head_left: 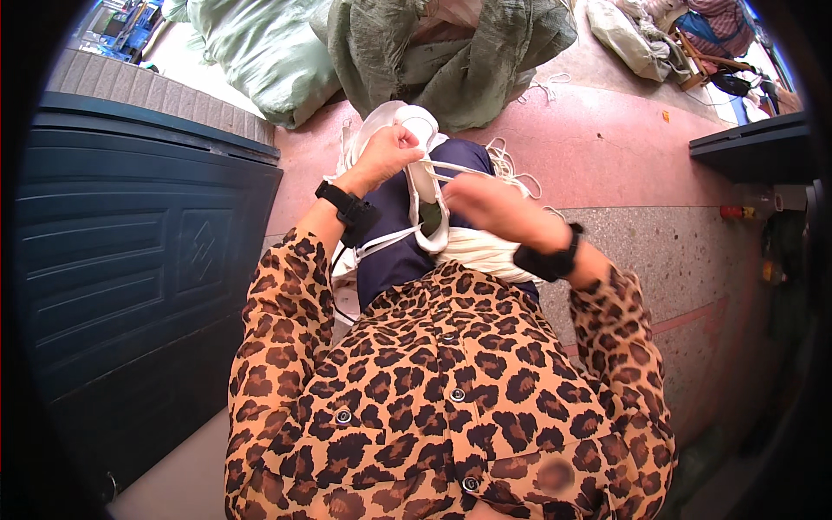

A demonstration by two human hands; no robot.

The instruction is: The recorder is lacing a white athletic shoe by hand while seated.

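Left hand (387,152) closed around the toe of a white shoe (422,178) held over the lap. Right hand (490,206) pinches a white lace (459,169) stretched from the shoe. Loose white laces (511,169) lie on the pink floor (624,147) just beyond.

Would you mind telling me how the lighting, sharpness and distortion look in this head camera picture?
Head view: bright, even daylight on the pink floor, with little glare; the fisheye bends the dark blue panel toward the black rim; the left hand and white shoe are fairly sharp, while the right hand looks slightly motion-blurred.
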